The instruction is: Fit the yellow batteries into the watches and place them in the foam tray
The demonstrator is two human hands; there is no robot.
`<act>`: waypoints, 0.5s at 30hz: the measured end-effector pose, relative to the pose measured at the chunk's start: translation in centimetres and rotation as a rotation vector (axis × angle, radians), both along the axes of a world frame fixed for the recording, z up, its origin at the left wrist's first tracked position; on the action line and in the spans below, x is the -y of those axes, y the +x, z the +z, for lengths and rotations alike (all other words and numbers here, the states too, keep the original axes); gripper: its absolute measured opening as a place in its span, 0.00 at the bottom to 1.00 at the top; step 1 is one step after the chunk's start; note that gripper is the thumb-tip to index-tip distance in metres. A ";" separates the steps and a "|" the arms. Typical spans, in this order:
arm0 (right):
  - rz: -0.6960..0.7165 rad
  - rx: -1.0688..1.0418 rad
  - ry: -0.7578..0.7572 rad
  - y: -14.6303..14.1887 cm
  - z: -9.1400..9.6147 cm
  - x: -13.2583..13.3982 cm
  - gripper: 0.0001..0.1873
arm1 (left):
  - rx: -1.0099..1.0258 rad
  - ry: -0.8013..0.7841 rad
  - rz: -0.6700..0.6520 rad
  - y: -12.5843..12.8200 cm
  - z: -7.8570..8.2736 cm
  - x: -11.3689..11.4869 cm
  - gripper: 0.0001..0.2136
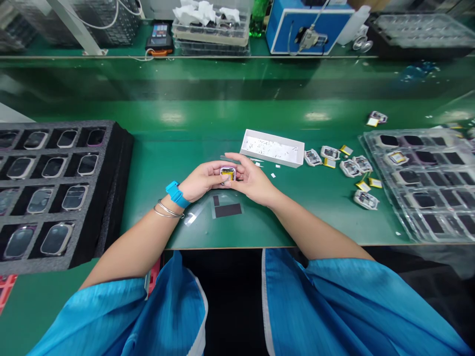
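Green bench point(222, 123); left hand point(202, 181), right hand point(253, 181) grip case point(227, 173) face-up

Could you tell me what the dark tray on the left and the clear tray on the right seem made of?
The dark tray looks like matt grey-black foam: thick, speckled walls. The clear tray appears thin, glossy moulded plastic: see-through, catching light.
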State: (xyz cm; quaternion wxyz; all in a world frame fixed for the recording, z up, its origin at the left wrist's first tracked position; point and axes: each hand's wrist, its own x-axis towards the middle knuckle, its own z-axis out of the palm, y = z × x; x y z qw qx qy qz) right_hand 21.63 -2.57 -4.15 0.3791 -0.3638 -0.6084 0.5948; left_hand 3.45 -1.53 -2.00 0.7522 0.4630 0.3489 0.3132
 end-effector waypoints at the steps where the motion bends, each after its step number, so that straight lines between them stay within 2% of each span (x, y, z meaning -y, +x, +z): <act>1: 0.017 -0.007 0.000 0.0 -0.1 -0.1 0.37 | -0.011 0.007 -0.001 0.1 0.0 0.0 0.23; 8: 0.005 0.067 0.078 -0.2 -0.8 0.1 0.32 | -0.075 0.069 0.036 0.4 -0.4 0.1 0.22; 15: -0.073 0.127 0.136 -0.6 -0.4 0.9 0.30 | -0.060 0.068 0.036 0.4 -0.3 0.2 0.21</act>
